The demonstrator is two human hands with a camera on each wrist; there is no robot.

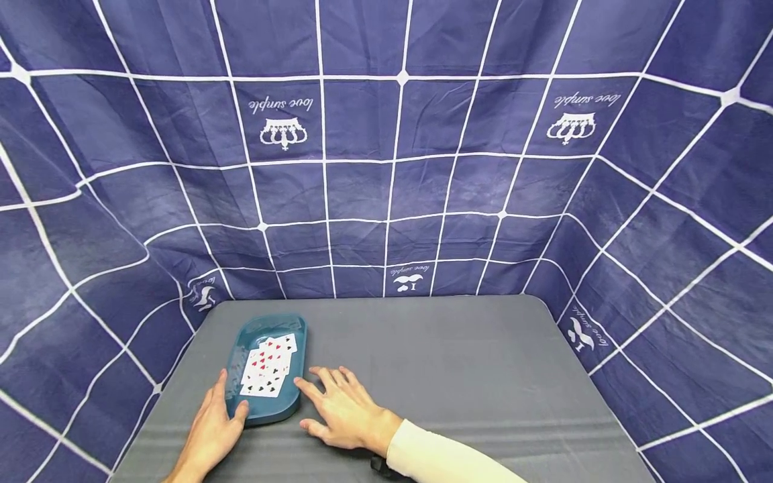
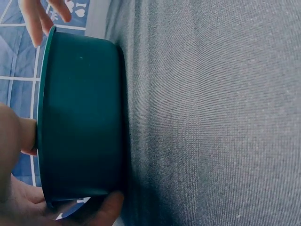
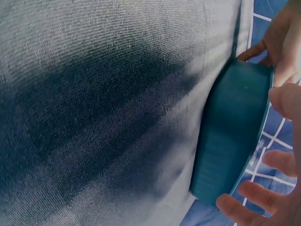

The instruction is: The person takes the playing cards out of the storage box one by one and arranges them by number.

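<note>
A teal plastic tray (image 1: 296,404) sits near the table's front left and holds a fanned spread of playing cards (image 1: 269,365), face up. My left hand (image 1: 225,404) rests against the tray's near left corner, fingers fairly straight along its left side. Its thumb (image 2: 109,206) lies on the near wall (image 2: 80,122). My right hand (image 1: 331,401) lies flat on the table just right of the tray with its fingers spread and holds nothing. In the right wrist view its fingertips (image 3: 244,207) hover beside the tray's wall (image 3: 230,136).
The grey table (image 1: 459,376) stretches to the right and the far side of the tray. A dark blue cloth with a white grid (image 1: 386,168) hangs round the back and both sides. A white sleeve (image 1: 441,459) covers my right forearm.
</note>
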